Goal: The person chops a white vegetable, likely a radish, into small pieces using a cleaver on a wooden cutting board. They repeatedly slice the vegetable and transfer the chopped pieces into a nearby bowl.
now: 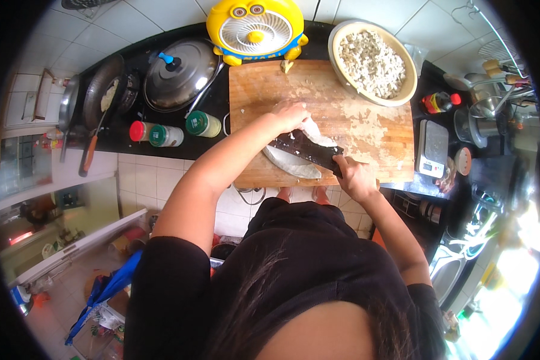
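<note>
My right hand point(356, 176) grips the handle of a dark-bladed cleaver point(308, 150) low over a wooden cutting board point(378, 153). The blade lies slantwise between two pale, whitish strips of food. My left hand point(292, 117) is closed on the upper end of one pale strip point(316, 133), beyond the blade. The second pale strip point(292, 164) lies on the board's near edge, on my side of the blade. Small white bits stick to the blade. The fingertips of my left hand are partly hidden.
A bowl of chopped pale pieces point(335, 54) overlaps the board's far right corner. Behind the board stands a yellow fan point(256, 33). Left are a lidded pan point(180, 81), spice jars point(202, 124) and a wok point(101, 90). A kitchen scale point(433, 144) and a red-capped bottle point(438, 103) stand right.
</note>
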Demonstrator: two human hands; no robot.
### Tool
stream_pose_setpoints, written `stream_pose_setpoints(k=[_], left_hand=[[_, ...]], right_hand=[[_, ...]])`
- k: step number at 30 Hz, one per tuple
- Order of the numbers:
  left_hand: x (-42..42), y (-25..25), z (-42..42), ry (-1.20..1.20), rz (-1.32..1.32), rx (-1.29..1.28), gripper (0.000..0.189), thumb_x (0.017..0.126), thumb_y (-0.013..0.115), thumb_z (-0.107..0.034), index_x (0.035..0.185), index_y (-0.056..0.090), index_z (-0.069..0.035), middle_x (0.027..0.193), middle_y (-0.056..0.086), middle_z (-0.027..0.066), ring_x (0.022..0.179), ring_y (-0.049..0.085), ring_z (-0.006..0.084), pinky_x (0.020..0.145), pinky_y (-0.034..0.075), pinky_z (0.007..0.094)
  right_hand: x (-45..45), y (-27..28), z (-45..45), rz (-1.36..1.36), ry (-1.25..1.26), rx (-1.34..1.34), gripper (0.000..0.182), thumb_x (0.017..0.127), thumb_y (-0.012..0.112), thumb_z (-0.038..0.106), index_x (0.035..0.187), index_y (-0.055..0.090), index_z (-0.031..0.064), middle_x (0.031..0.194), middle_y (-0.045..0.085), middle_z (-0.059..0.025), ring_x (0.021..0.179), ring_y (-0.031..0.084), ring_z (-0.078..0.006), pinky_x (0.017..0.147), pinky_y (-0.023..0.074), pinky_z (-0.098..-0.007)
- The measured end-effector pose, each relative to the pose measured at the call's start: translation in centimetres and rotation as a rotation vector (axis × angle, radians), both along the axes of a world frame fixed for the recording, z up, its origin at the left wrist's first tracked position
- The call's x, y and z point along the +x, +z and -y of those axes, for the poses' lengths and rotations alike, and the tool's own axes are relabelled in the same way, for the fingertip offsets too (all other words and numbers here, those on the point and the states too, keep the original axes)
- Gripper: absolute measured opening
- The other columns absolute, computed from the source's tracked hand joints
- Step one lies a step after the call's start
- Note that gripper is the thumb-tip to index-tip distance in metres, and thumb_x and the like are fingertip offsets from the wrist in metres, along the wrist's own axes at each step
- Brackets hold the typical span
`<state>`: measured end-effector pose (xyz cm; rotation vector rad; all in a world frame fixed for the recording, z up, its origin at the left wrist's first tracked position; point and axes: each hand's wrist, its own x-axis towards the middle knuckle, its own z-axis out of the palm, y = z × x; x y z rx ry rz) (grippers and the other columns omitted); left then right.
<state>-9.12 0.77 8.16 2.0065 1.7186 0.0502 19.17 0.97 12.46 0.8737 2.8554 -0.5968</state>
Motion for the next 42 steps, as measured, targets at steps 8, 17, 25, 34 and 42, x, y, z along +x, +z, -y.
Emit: stream_pose_setpoints(k=[8,17,25,34,42], left_hand=[[-4.4,-2.0,2.2,0.595,0.42,0.09,0.028,0.082,0.074,-0.017,0.107,0.064,-0.008,0.101,0.068,0.013,0.092,0.066,0.0235,0.08,0.053,0.0341],[-0.8,-4.7,11.5,1.036,0.429,-0.268,0.082,0.066,0.088,-0.033,0.123,0.05,0.012,0.108,0.067,0.022,0.092,0.068,0.0294,0.08,0.053,0.0366],[1.1,-1.4,10.7,1.276,0.804,-0.473,0.067,0.073,0.086,-0.026,0.123,0.052,0.003,0.111,0.065,0.0153,0.101,0.065,0.0266,0.078,0.057,0.0392],[-10.1,1.0,7.4,1.173,0.66,-0.125,0.041,0.078,0.079,-0.015,0.109,0.058,0.001,0.102,0.069,0.0111,0.085,0.068,0.0208,0.064,0.054,0.032],[-1.5,3.1,3.6,0.243,0.193,0.333,0.02,0.08,0.068,-0.005,0.1,0.065,-0.006,0.1,0.066,0.0141,0.097,0.065,0.0295,0.081,0.052,0.04]], right_hand=[[0.8,1.8,-0.5,-0.079,-0.12,-0.396,0.032,0.077,0.069,0.013,0.107,0.062,0.0063,0.079,0.068,-0.0151,0.076,0.067,-0.0329,0.07,0.0552,-0.0397],[0.6,1.5,-0.9,-0.094,-0.17,-0.5,0.032,0.074,0.072,0.009,0.103,0.063,0.0029,0.07,0.064,-0.012,0.066,0.065,-0.0274,0.064,0.0528,-0.036],[0.5,1.1,-0.2,-0.124,-0.24,-0.538,0.032,0.075,0.072,0.009,0.104,0.062,-0.0003,0.069,0.064,-0.0096,0.062,0.063,-0.0224,0.065,0.0525,-0.0328],[1.1,0.3,1.8,-0.178,-0.232,-0.474,0.033,0.076,0.074,0.011,0.106,0.062,0.0043,0.081,0.07,-0.0159,0.074,0.07,-0.0291,0.068,0.0559,-0.0369],[2.5,-0.1,2.2,-0.106,-0.071,-0.294,0.035,0.079,0.07,0.018,0.112,0.06,0.0095,0.08,0.069,-0.0168,0.075,0.067,-0.0357,0.067,0.0545,-0.0445]])
